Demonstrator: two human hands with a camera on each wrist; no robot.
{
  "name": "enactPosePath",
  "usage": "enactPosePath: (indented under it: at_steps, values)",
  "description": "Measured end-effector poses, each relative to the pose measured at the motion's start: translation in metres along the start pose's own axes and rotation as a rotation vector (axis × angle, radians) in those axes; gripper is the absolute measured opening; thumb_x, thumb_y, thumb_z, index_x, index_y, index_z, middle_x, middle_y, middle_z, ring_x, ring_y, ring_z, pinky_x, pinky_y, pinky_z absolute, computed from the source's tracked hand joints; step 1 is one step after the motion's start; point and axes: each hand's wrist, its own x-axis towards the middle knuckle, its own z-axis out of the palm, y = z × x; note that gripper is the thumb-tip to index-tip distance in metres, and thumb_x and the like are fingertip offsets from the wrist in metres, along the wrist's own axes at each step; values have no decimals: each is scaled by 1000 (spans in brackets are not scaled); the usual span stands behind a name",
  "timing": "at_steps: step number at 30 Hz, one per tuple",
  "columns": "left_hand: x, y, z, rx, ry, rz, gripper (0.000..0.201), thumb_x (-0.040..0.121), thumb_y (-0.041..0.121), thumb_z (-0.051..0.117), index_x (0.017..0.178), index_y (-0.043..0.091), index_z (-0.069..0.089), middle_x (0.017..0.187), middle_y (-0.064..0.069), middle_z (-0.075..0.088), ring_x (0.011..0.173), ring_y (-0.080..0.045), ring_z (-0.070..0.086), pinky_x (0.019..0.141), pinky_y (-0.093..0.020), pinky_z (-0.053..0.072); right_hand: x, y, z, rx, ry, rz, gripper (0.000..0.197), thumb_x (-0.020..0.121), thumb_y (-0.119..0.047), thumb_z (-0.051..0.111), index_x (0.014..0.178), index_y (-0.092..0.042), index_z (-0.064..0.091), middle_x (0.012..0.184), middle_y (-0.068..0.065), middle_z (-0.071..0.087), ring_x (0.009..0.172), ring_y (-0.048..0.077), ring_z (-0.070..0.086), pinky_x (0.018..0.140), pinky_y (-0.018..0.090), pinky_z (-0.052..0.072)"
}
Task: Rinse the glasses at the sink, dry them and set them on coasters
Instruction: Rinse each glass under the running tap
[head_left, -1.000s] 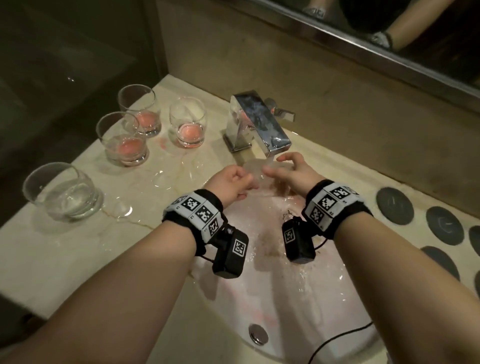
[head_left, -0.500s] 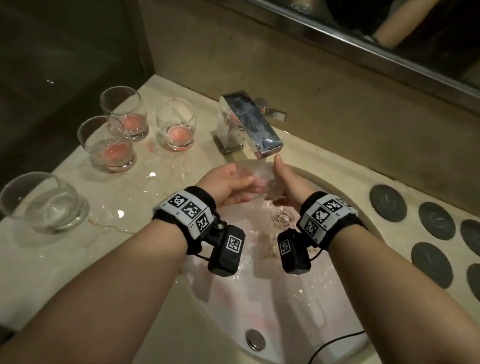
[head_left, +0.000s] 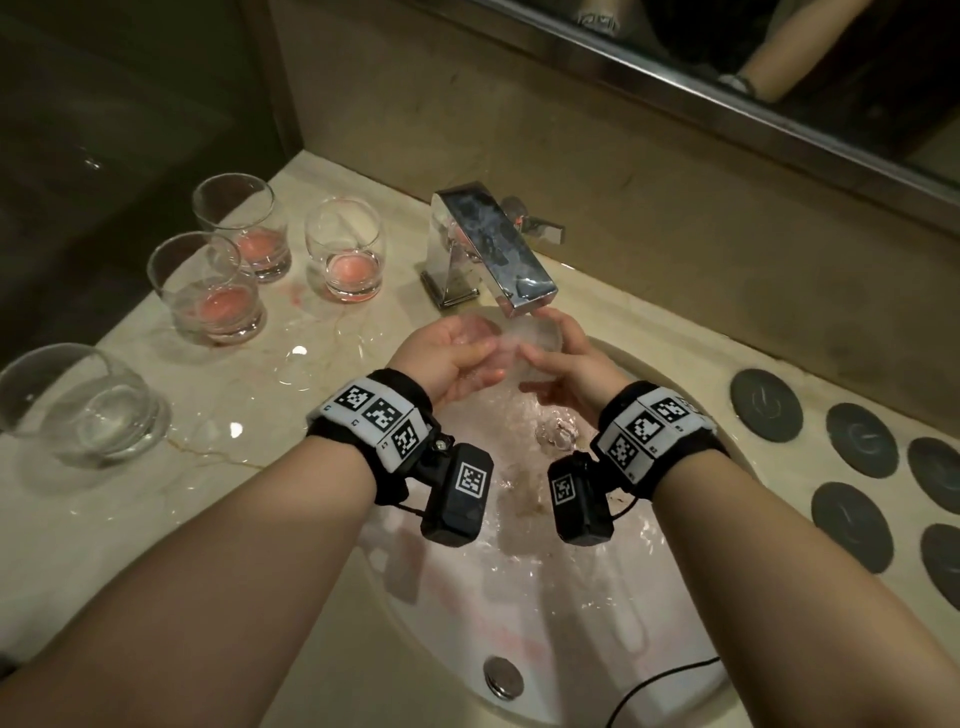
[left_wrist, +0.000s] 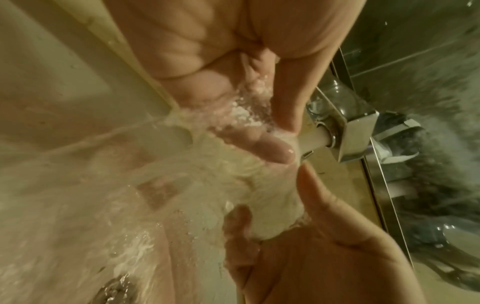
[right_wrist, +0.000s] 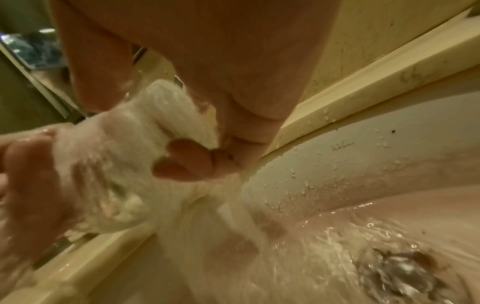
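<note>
1. Both forearms reach forward from the bottom of the head view, bare, converging toward the middle.
2. Each wrist carries a black band with white coded squares and a small black camera hanging on its inner side.
3. The left hand (head_left: 451, 358) lies palm up, its fingers (left_wrist: 262, 144) loosely curled and wet.
4. The right hand (head_left: 569, 371) faces it, palm turned inward, thumb raised, fingers (right_wrist: 187, 162) bent.
5. The two hands nearly meet at the fingertips; they seem to cup something clear between them, though foam blurs the grip in both wrist views.
</note>
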Motion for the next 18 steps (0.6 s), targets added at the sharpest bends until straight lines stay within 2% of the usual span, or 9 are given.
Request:
enactPosePath:
  at_steps: [1,3,5,6,8,10,12,15,18]
  values:
    - [0,0,-1,-11,0,1,11,91,-3,52,95,6,55,94,-15,64,66,-12,68,51,-17,54,-1,-1,-1,1,-2,-9,45,87,-28,65,127,-32,44,126,11,54,74,17,60,60,24,43]
    - [-1,-2,-2,-1,-13,-7,15,90,0,54,103,7,56,97,-14,65,73,-14,68,58,-21,57,-4,-6,2,-27,26,16,42,89,-43,59,126,-25,50,118,11,58,78,17,59,64,26,46]
    - [-2,-4,-2,53,-46,-8,19,89,0,56,105,10,56,94,-9,69,77,-15,69,65,-25,59,-6,-9,5,-129,43,89,63,88,-69,36,118,-19,59,105,13,65,80,20,62,77,32,50]
    - [-3,-5,-2,79,-61,-3,19,88,-2,56,103,11,56,90,-6,71,76,-15,69,66,-25,58,-7,-11,7,-149,20,125,74,86,-76,26,113,-17,62,96,10,66,76,19,62,76,31,47]
    - [-3,-6,0,108,-62,6,16,88,-3,55,97,10,56,82,-3,71,71,-12,70,65,-24,58,-8,-10,8,-75,-26,128,70,89,-70,26,119,-16,58,96,5,65,70,14,61,68,26,44]
    - [-3,-5,0,103,-23,14,11,90,-1,55,92,9,57,83,-6,68,63,-11,69,56,-21,57,-9,-9,4,28,-25,82,45,93,-47,49,129,-20,46,109,8,61,72,17,62,60,24,42]
    - [-2,-5,-1,46,4,2,8,90,1,54,92,8,57,85,-10,66,61,-11,68,51,-19,54,-9,-7,0,27,-23,48,44,88,-28,63,128,-25,44,111,8,60,72,20,62,56,25,43]
    - [-2,-5,-3,39,-27,-25,15,88,3,57,103,6,57,90,-9,64,75,-14,66,64,-25,59,-6,-9,6,-1,20,83,44,89,-49,57,122,-20,51,104,8,63,72,18,62,54,24,47]
    - [-2,-4,-1,153,-29,-23,16,88,-3,56,96,11,55,95,-9,63,79,-18,64,66,-25,57,-1,-11,10,4,5,144,60,90,-64,40,122,-16,57,102,6,68,80,16,66,59,23,49]
